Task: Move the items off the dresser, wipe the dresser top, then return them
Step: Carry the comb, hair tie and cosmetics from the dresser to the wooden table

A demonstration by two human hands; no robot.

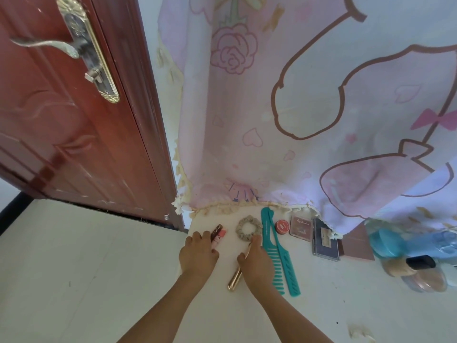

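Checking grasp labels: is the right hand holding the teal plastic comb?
No, the right hand grips a slim gold metallic tube; the teal plastic comb lies flat beside it.

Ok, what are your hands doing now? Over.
Left hand grips pink tube. Right hand holds gold tube. Scrunchie, comb, red tin lie on dresser. Curtain hem overlaps dark palette.

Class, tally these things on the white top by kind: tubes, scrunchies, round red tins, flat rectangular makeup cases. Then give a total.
Tubes: 2, pink tube and gold tube
Scrunchies: 1, scrunchie
Round red tins: 1, red tin
Flat rectangular cases: 3, pink case, dark case, brown case
Total: 7
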